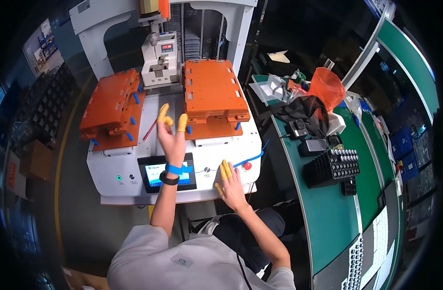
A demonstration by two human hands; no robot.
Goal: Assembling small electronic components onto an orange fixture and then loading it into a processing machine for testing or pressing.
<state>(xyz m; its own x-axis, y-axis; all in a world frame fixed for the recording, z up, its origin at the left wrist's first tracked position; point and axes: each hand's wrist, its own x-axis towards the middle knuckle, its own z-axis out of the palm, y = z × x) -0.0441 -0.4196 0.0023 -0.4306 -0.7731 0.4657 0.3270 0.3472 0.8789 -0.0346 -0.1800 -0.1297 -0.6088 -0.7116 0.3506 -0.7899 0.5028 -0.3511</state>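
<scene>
My left hand [172,141] is over the white machine's [156,108] top, between two orange fixture plates. Yellow finger cots cover its fingertips, which are spread apart with nothing visible between them. A thin red rod-like tool [149,131] slants beside these fingers; whether they touch it I cannot tell. My right hand [232,188], also in yellow cots, rests with fingers stretched out on the front panel, left of and below a red button [247,166]. The left orange fixture [110,104] and right orange fixture [214,89] have blue pegs along their edges. A blue wrist strap [174,169] circles my left wrist.
A screwdriving head [154,41] with a small white feeder [161,63] stands behind the fixtures. A touchscreen [185,176] lies under my left wrist. A blue cord [250,159] crosses the panel. On the green bench [327,217] are a black rack [331,166], bags and keyboard-like strips.
</scene>
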